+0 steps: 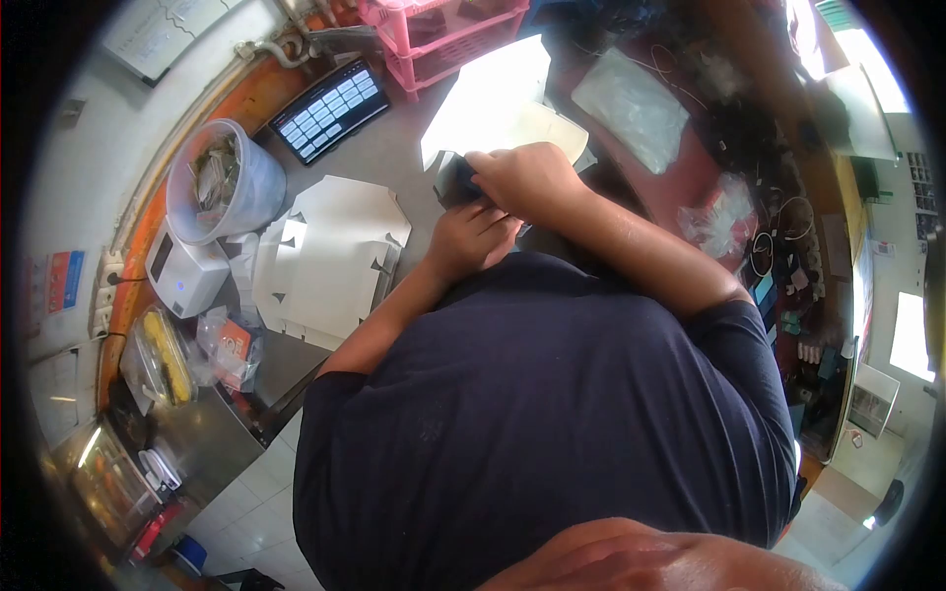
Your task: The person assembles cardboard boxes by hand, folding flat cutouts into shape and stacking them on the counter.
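My right hand [532, 182] is closed, with its fingers curled over a small dark object [453, 182] whose kind I cannot make out. Just below it, my left hand [475, 238] is also closed, its fingers bent against the lower side of the same object. The hands touch or nearly touch and hide most of it. Directly beyond them stands an open white cardboard box [488, 94], its raised panel bright with glare. To the left of my hands lie flat white cardboard box blanks [330, 251], stacked on the grey table.
A tablet [330, 110] with a lit screen leans at the back left. Beside it are a plastic bucket [258, 177] and a white device [187, 271]. Pink baskets [448, 49] stand at the back. A clear plastic packet [633, 108] lies on the reddish surface at right.
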### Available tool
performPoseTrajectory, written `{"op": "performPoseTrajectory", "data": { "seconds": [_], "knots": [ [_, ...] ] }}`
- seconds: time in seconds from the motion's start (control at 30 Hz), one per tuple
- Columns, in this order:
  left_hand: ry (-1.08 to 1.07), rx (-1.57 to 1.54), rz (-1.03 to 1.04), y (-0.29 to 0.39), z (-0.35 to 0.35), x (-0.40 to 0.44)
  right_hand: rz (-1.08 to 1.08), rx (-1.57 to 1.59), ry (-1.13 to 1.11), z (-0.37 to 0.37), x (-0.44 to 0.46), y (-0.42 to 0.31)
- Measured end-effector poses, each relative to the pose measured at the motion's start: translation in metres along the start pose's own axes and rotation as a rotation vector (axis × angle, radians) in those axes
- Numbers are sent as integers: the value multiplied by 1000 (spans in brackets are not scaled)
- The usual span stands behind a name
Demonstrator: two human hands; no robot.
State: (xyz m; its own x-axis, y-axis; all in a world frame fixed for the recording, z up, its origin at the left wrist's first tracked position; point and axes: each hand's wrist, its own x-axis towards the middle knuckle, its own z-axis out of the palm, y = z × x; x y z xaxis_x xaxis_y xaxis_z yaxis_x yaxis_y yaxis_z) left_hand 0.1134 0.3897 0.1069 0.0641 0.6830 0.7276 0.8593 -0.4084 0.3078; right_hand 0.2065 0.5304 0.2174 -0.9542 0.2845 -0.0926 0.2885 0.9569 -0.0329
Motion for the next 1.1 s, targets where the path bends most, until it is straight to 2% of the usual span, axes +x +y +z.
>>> {"op": "performPoseTrajectory", "data": {
  "seconds": [0.5, 0.7, 0.9, 1.1],
  "knots": [
    [85, -39, 48, -8, 3, 1, 12, -86, 93, 22, 2, -3],
    [7, -136, 22, -12, -1, -1, -28, -107, 255, 40, -2, -4],
    [69, -191, 9, -11, 3, -1, 37, -72, 205, 44, -8, -4],
    [87, -155, -15, -9, 8, 0, 194, 76, 121, 36, 0, -6]
  ]
}}
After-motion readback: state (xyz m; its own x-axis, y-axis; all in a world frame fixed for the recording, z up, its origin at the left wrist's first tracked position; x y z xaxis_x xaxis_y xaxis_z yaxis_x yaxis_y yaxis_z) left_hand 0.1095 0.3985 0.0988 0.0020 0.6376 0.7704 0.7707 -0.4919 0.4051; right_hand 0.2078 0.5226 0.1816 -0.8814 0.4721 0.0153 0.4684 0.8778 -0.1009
